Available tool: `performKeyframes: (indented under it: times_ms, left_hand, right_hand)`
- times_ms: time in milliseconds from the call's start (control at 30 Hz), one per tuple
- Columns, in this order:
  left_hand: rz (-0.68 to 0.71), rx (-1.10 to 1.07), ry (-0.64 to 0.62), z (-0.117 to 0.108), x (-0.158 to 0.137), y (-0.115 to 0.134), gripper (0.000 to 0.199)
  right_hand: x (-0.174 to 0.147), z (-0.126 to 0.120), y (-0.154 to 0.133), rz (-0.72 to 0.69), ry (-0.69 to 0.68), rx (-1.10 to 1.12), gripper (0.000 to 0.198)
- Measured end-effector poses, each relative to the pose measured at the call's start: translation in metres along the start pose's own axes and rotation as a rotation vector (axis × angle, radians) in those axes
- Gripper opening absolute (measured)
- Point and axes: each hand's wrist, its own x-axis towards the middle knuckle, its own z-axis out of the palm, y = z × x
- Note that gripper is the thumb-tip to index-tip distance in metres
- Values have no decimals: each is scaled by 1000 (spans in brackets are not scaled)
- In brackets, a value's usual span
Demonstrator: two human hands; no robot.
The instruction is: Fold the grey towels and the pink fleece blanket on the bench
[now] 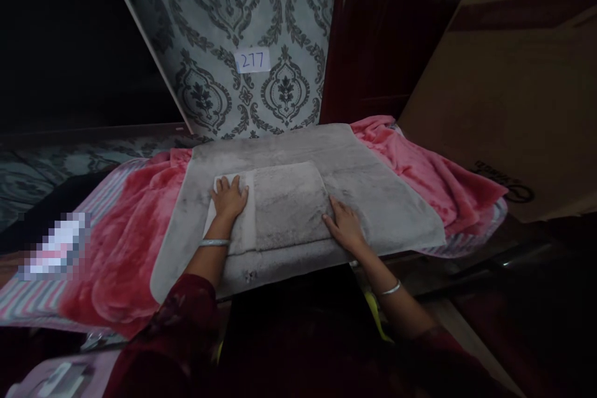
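Observation:
A folded grey plush cloth [289, 205] lies on a larger grey plush cover [382, 199] spread over the table. Along the left side of the folded cloth runs a smooth white panel [240, 230]. My left hand [228, 199] rests flat on that panel with its fingers spread. At the cloth's right edge, my right hand [344, 224] is laid down with its fingers stretched out, the fingertips touching the edge. Neither hand grips anything. A small dark mark shows near the front of the grey layer below the left half of the cloth.
Pink plush blankets [121, 249] bulge on the left, with another pink blanket [433, 180] on the right, over striped fabric [51, 298]. A large cardboard box [513, 93] leans at the right. Behind are patterned wallpaper, a paper label [252, 60] reading 277, and a dark screen [79, 43].

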Motion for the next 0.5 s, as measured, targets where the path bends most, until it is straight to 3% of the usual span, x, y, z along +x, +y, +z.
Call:
performKeyframes:
  times_ms: [67,167,267,367,500]
  left_hand:
    - [-86,-82,7,-5,0,-8,65]
    - [-244,-383,39,-11,4,-28,68]
    - [-381,-650,62,-16,7,-50,66]
    - [-472,-793,47,-19,6,-65,55]
    - [-535,-941,-39,-23,-2,-71,30]
  right_hand:
    - [9,-4,4,56,43,44,64]
    - [31,-9,5,85,82,143,57]
    - [57,-11,2,159,-4,277,51]
    - [82,-10,-3,264,-111,424,49]
    - [100,-6,-7,306,-131,541,45]
